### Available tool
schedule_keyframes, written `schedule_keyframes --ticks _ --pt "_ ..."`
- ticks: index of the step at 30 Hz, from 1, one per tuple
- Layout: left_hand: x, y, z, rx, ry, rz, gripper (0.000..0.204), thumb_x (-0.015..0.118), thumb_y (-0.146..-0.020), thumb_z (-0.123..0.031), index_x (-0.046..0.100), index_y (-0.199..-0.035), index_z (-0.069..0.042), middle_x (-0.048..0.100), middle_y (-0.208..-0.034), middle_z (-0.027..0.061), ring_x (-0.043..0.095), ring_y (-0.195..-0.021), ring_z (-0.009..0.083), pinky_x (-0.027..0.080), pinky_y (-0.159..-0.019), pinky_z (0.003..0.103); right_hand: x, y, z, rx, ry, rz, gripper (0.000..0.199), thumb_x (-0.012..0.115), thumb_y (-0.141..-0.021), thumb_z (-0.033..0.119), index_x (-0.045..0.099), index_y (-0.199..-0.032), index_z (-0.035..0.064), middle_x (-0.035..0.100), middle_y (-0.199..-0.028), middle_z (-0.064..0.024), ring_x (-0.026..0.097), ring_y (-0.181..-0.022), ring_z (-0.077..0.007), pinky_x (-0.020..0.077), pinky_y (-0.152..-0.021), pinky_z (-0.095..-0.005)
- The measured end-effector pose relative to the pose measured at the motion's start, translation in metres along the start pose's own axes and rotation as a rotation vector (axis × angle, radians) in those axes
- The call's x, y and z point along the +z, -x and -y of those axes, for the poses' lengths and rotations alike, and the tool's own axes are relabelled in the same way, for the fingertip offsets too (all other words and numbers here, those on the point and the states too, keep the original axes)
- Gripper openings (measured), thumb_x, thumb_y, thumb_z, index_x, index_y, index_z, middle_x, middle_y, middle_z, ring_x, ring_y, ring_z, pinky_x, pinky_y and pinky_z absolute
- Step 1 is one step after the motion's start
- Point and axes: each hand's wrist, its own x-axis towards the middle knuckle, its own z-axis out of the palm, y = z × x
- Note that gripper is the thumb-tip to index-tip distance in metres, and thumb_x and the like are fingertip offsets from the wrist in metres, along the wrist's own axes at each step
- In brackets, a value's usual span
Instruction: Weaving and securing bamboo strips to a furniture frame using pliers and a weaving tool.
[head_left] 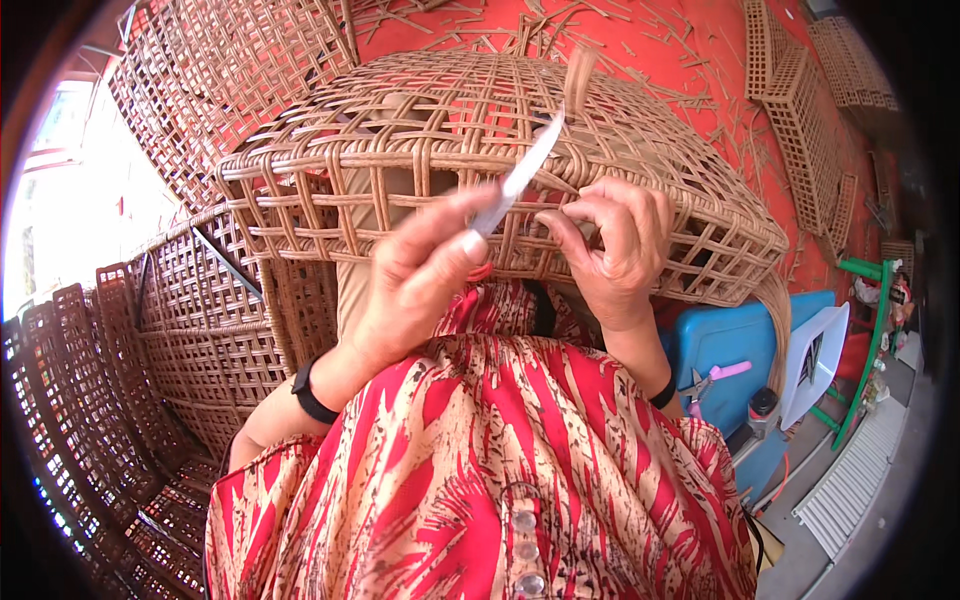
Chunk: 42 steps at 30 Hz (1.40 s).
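A woven rattan basket [420, 130] with an open lattice lies across my lap, its rim toward me. My left hand [420, 270] is shut on a thin pale knife blade [520, 175], which points up and to the right against the basket's rim. My right hand [615, 245] pinches the rim weave beside the blade, with its fingers curled into the lattice. A loose rattan strip [578, 78] sticks up from the basket above the blade's tip. Both wrists wear dark bands.
Stacks of woven rattan panels [200, 310] fill the left side. More lattice pieces [805, 120] lie on the red floor at the upper right, among scattered strips. A blue box [730, 350] with pink-handled pliers [715, 378] stands at my right, beside a green frame [870, 340].
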Motion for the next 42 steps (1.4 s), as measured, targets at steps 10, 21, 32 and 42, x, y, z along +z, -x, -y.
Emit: schedule_keyframes --ticks 10,21,32,42 --pt "-0.024 -0.035 -0.077 0.386 -1.490 -0.072 0.033 0.062 -0.092 -0.017 0.065 -0.125 -0.011 0.068 -0.076 0.0125 0.064 -0.059 0.0270 0.047 -0.055 0.040 -0.001 -0.001 0.000 0.004 -0.029 -0.005 0.022 0.083 -0.072 0.015 0.063 -0.082 0.0144 0.061 -0.089 -0.0009 0.057 -0.082 -0.0209 0.0418 -0.076 -0.0363" --pt "-0.027 0.013 -0.074 0.421 -1.264 0.007 0.032 0.066 -0.088 -0.010 0.067 -0.120 -0.010 0.064 -0.078 0.0093 0.063 -0.064 0.0275 0.048 -0.058 0.037 -0.006 -0.013 0.010 0.021 0.062 0.055 0.027 0.081 -0.074 0.013 0.068 -0.097 0.0128 0.061 -0.092 -0.0025 0.058 -0.083 -0.0230 0.0437 -0.077 -0.0377" --pt "0.014 0.003 -0.037 0.675 -0.882 0.053 0.065 0.065 -0.085 0.004 0.037 -0.144 -0.001 0.056 -0.069 0.0056 0.055 -0.062 0.0161 0.046 -0.062 0.027 -0.026 -0.008 0.073 0.677 -1.051 0.307 0.028 0.065 -0.096 0.022 0.067 -0.111 -0.0014 0.068 -0.102 -0.0071 0.062 -0.094 -0.0129 0.0500 -0.080 -0.0296" --pt "0.009 0.004 -0.026 0.641 -0.626 0.062 0.079 0.081 -0.079 -0.006 0.036 -0.144 -0.002 0.060 -0.075 0.0020 0.058 -0.066 0.0100 0.049 -0.063 0.025 -0.023 0.001 0.090 0.891 -1.439 0.013 0.026 0.060 -0.099 0.018 0.065 -0.115 -0.0022 0.069 -0.111 -0.0130 0.065 -0.105 -0.0216 0.0516 -0.094 -0.0360"
